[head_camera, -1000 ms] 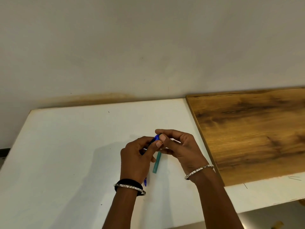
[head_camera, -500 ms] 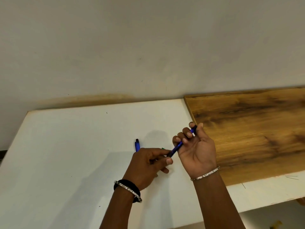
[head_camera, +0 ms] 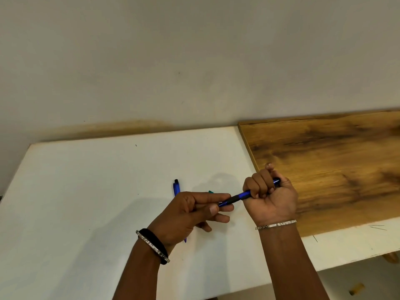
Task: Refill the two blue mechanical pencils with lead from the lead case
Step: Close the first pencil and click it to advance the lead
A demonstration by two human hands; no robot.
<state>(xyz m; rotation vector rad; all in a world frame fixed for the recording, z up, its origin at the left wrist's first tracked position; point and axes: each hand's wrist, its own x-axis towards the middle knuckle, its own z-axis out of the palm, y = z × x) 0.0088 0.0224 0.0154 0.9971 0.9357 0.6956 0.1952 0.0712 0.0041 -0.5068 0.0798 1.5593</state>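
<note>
Hands met low over the white desk [head_camera: 86,191]: the left hand [head_camera: 190,213] pinched the tapered tip of a slim blue plastic mechanical pencil [head_camera: 242,194] between thumb and forefinger, while the right hand [head_camera: 270,200] wrapped its fingers [head_camera: 257,187] tight round the barrel. The pencil's long axis ran from the left fingers up and away to the right. Just beyond the left hand lay the second blue mechanical pencil [head_camera: 176,189], pointing away, and a sliver of the teal plastic lead case [head_camera: 211,192], so the left hand looked better placed to reach it.
</note>
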